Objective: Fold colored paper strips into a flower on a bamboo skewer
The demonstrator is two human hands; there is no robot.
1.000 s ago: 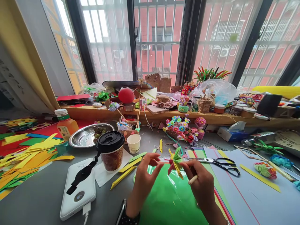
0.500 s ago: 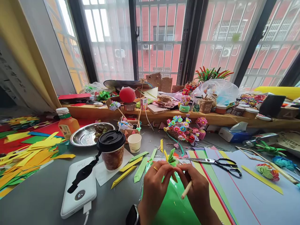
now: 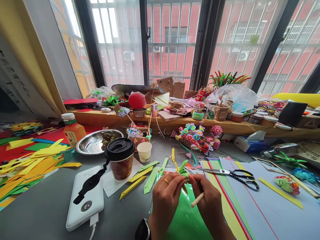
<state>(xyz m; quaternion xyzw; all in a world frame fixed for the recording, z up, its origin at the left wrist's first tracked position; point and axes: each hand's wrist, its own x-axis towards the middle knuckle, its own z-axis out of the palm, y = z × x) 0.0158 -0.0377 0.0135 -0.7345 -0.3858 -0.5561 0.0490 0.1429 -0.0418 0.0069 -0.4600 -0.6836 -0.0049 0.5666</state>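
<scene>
A folded green-and-yellow paper piece (image 3: 183, 170) is pinched between the fingertips of both hands. My left hand (image 3: 166, 191), with a ring and a dark watch at the wrist, closes on its left side. On the other side, my right hand (image 3: 208, 195) grips the paper and also has a thin wooden stick (image 3: 197, 200) tucked under its fingers, pointing down and left. Fingers hide the lower part of the paper. Beneath the hands lies a shiny green sheet (image 3: 186, 218). Folded green strips (image 3: 151, 181) and yellow strips (image 3: 132, 187) rest just left of them.
Open scissors (image 3: 237, 175) lie on coloured paper sheets (image 3: 255, 206) at right. Left stand a lidded coffee cup (image 3: 121, 166), a paper cup (image 3: 144, 152), a power bank (image 3: 86, 196) and a metal plate (image 3: 85, 146). Paper flowers (image 3: 193, 136) sit behind; a cluttered sill (image 3: 165, 125) runs across.
My fingertips have come closer together around the folded paper, and its green top has bunched narrower. The wooden stick has shifted slightly left. The whole view has moved a little.
</scene>
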